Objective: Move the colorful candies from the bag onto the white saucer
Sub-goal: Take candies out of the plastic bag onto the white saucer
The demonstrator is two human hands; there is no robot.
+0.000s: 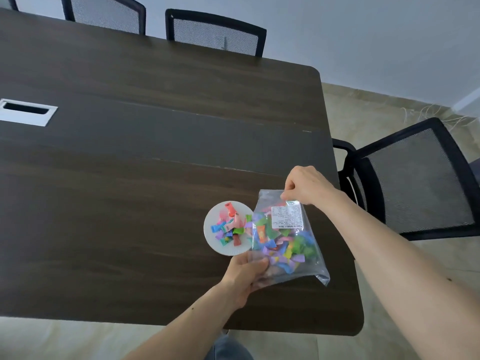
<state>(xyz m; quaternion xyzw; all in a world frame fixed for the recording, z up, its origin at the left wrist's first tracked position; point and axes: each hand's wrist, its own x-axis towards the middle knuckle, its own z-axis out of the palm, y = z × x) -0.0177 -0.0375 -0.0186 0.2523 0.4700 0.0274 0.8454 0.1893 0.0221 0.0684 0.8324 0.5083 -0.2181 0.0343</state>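
Note:
A clear plastic bag (pixel 298 258) with a white label holds many colorful wrapped candies and lies near the table's front right. My right hand (pixel 309 185) pinches the bag's far top edge. My left hand (pixel 246 274) grips its near left corner. Just left of the bag sits the white saucer (pixel 210 237), its right rim under the bag's edge. A pile of colorful candies (pixel 231 227) rests on the saucer.
The dark wooden table (pixel 130 178) has a silver cable port (pixel 26 111) at the far left. Black mesh chairs stand at the right (pixel 415 178) and along the far side (pixel 215 32). The table's front edge runs close under my forearms.

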